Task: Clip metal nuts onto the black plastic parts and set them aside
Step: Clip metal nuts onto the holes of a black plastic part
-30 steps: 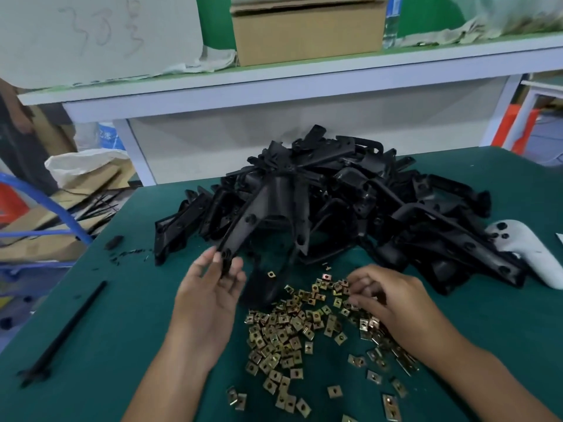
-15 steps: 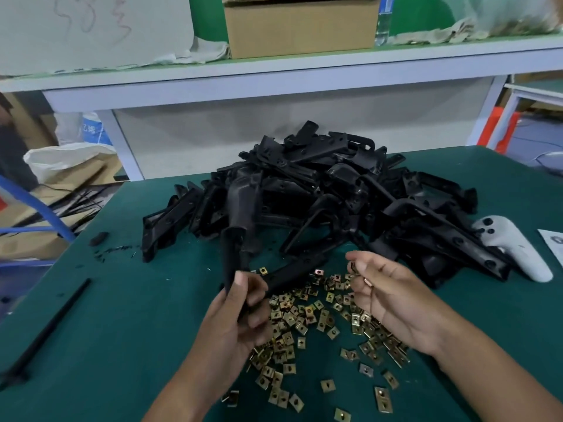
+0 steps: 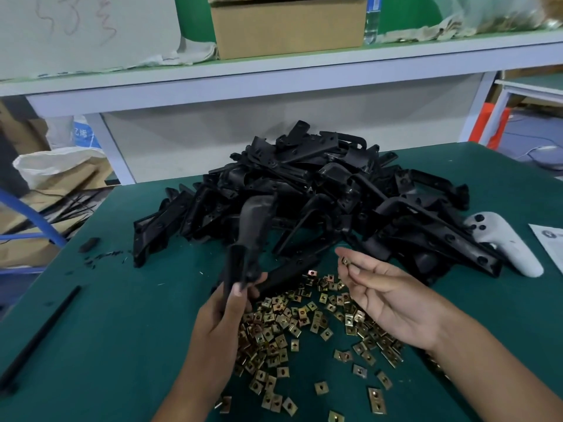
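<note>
Left hand (image 3: 222, 318) grips a black part (image 3: 243, 254) upright, just in front of the pile (image 3: 320, 202). Right hand (image 3: 393, 296) pinches one nut (image 3: 345, 261) at its fingertips, near the part, not touching. Risks: the light pinch drops the nut into the loose nuts (image 3: 292, 324) below; a skewed approach won't seat the clip.

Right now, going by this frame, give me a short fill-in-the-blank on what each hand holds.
1. The left hand grips a ____ plastic part.
2. The right hand pinches one metal ____.
3. Loose nuts lie on the ____ mat.
4. The white controller lies at the pile's ____ side.

Missing: black; nut; green; right
</note>
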### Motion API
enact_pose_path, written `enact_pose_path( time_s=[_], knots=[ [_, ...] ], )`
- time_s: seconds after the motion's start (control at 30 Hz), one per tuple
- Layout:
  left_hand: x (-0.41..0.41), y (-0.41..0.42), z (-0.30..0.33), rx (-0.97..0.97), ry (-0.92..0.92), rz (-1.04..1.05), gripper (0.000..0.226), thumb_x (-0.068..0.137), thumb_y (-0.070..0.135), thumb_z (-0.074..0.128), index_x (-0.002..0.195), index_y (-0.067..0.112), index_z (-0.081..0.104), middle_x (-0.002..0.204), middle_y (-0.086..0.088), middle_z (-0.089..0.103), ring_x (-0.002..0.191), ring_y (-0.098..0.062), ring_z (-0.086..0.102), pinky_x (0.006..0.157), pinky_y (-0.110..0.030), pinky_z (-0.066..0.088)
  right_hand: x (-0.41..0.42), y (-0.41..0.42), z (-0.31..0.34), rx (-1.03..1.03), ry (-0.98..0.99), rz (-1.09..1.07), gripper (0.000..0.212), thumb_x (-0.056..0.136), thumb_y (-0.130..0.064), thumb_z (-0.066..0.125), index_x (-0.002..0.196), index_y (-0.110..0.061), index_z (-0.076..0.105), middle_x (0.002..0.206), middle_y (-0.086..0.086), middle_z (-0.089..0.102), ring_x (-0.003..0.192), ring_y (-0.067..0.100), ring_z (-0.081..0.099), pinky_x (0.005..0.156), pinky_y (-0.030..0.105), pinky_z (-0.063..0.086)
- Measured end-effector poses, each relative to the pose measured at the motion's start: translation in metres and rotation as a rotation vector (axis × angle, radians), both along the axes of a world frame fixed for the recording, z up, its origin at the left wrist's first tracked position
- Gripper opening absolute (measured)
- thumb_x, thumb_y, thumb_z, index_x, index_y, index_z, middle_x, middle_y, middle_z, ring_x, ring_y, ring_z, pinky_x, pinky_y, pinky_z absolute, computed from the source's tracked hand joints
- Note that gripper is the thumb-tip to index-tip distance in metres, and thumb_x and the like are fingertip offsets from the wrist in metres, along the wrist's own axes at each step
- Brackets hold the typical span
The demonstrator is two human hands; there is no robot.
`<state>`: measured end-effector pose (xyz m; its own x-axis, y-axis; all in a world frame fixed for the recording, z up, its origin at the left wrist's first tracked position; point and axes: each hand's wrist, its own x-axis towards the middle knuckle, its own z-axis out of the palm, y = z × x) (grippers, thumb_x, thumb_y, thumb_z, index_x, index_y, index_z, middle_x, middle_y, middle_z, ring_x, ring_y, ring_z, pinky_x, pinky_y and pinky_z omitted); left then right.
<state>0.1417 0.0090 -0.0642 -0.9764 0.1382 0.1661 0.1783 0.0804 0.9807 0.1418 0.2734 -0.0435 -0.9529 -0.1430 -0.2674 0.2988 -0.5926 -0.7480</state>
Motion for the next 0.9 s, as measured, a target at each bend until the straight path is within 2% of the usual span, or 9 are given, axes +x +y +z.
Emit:
enact_pose_path(
  time_s=[0.13,0.23,0.37,0.5,0.57,0.63,0.73,0.83,0.9],
  knots=[
    [0.001,0.003,0.001,-0.055,0.058,-0.042,0.044,0.098,0.066,0.043,0.133,0.043,0.057,0.085,0.002,0.073,0.071,-0.018,0.066,0.094,-0.024,0.046,0.001,-0.003,0.0,0.034,0.014,0.005,0.032,0.08,-0.007,0.069,0.11,-0.013,0.079,0.093,0.006,0.073,0.081,0.008,0.071,0.06,0.017,0.056],
    [0.005,0.004,0.002,0.013,0.051,-0.128,0.029,0.095,0.059,0.05,0.121,0.054,0.064,0.091,-0.009,0.074,0.075,-0.028,0.068,0.081,-0.037,0.056,0.001,-0.005,0.0,0.03,0.027,0.029,0.03,0.084,-0.01,0.068,0.112,-0.01,0.078,0.091,0.005,0.07,0.075,0.008,0.066,0.057,0.018,0.054],
    [0.008,0.006,0.007,0.147,-0.075,-0.169,0.042,0.09,0.064,0.06,0.11,0.03,0.075,0.095,-0.007,0.073,0.089,-0.026,0.07,0.083,-0.038,0.055,0.002,-0.006,0.001,-0.027,0.022,0.058,0.022,0.089,-0.018,0.065,0.1,-0.007,0.08,0.083,0.002,0.062,0.062,0.006,0.053,0.048,0.016,0.045],
    [0.01,0.007,0.007,0.073,-0.115,-0.264,0.052,0.089,0.067,0.061,0.086,0.016,0.072,0.08,-0.013,0.068,0.07,-0.023,0.062,0.068,-0.029,0.052,0.003,-0.007,0.003,-0.037,-0.011,0.043,0.017,0.088,-0.022,0.067,0.088,-0.006,0.075,0.079,0.002,0.059,0.055,0.005,0.046,0.043,0.016,0.039],
    [0.012,0.008,0.008,0.175,-0.206,-0.33,0.042,0.08,0.056,0.078,0.102,0.022,0.07,0.09,-0.019,0.071,0.072,-0.029,0.067,0.067,-0.032,0.055,0.004,-0.007,0.003,-0.028,-0.016,0.045,0.016,0.089,-0.02,0.067,0.093,-0.005,0.069,0.079,0.003,0.059,0.055,0.005,0.046,0.042,0.016,0.04],
    [0.013,0.009,0.002,0.316,-0.381,-0.297,0.062,0.061,0.042,0.096,0.113,0.028,0.066,0.105,-0.017,0.072,0.08,-0.034,0.07,0.069,-0.034,0.057,0.004,-0.007,0.003,-0.018,-0.021,0.057,0.017,0.091,-0.02,0.065,0.098,-0.005,0.064,0.079,0.002,0.059,0.055,0.004,0.045,0.043,0.016,0.04],
    [0.015,0.01,-0.003,0.321,-0.46,-0.22,0.073,0.05,0.026,0.098,0.102,0.003,0.053,0.108,-0.008,0.071,0.091,-0.021,0.071,0.07,-0.033,0.057,0.004,-0.007,0.004,-0.009,-0.032,0.076,0.016,0.092,-0.02,0.063,0.099,-0.005,0.061,0.078,0.001,0.058,0.054,0.004,0.043,0.043,0.016,0.038],
    [0.019,0.011,0.0,0.325,-0.513,-0.208,0.084,0.058,0.053,0.093,0.129,0.019,0.061,0.129,-0.003,0.068,0.12,-0.018,0.065,0.094,-0.04,0.058,0.005,-0.008,0.005,0.004,-0.03,0.09,0.015,0.093,-0.019,0.062,0.098,-0.006,0.058,0.077,0.0,0.056,0.055,0.004,0.041,0.044,0.016,0.037],
    [0.022,0.011,0.007,0.252,-0.461,-0.189,0.056,0.064,0.077,0.074,0.101,0.036,0.073,0.093,0.012,0.075,0.086,-0.002,0.071,0.069,-0.018,0.058,0.006,-0.009,0.005,0.027,-0.016,0.093,0.013,0.092,-0.017,0.061,0.098,-0.007,0.057,0.077,-0.001,0.055,0.055,0.004,0.04,0.044,0.016,0.037]
  ],
)
